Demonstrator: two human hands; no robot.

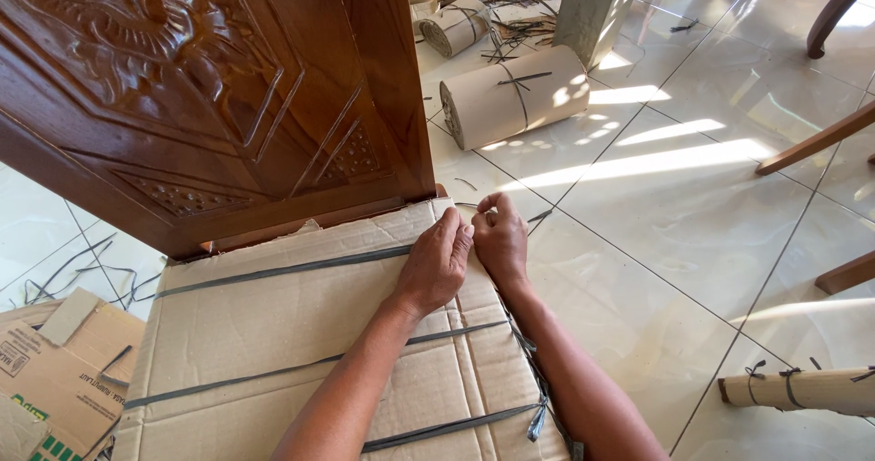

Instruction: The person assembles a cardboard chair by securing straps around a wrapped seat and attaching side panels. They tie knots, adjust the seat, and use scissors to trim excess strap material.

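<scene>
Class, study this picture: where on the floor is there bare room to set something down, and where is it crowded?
Free: the sunlit tiles right of the right hand, between the tied cardboard roll and the smaller roll. Crowded: the far floor around the pillar, littered with strap scraps, and the left corner beside the flattened carton.

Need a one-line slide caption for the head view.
Left hand and right hand grip the strapped cardboard wrap at the corner of a carved wooden door on a tiled floor.

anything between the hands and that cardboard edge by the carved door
Nothing visible. The left hand rests on the cardboard wrap and the right hand grips its corner, right beside the carved wooden door.
</scene>
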